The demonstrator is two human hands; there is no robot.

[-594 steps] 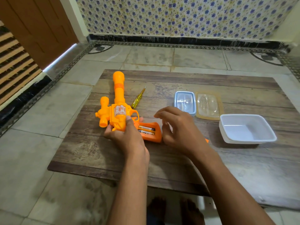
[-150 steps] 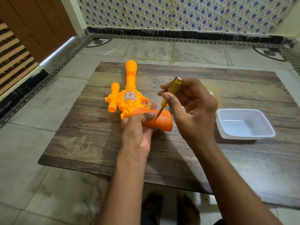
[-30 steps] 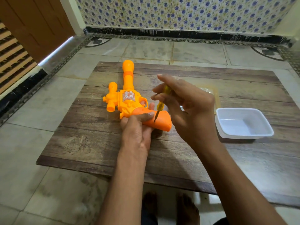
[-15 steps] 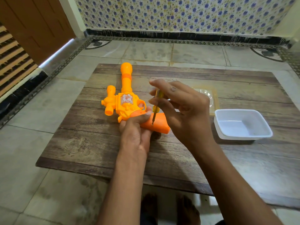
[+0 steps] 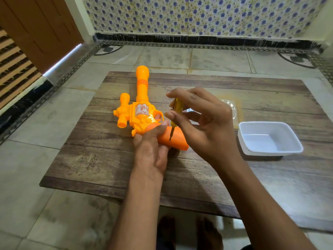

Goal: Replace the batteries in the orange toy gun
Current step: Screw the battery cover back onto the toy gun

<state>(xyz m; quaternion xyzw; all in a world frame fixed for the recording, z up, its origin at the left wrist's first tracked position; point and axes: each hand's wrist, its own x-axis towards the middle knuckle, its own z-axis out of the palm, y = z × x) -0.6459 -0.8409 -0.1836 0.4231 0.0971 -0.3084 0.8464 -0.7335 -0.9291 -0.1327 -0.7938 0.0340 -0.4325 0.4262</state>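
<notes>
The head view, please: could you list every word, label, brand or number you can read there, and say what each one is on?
No text can be read in this view.
Toy gun: a silver-and-orange panel on its side, showing only a raised pattern too blurred to make out as letters.
Screwdriver, pinched by the right hand: no marking visible.
White tray: plain.
Wall tiles: a blue flower pattern only.

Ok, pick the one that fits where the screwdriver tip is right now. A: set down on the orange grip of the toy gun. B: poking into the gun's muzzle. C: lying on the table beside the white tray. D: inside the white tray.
A: the right hand pinches the screwdriver nearly upright, its tip on the grip of the toy gun, which the left hand steadies.
</notes>
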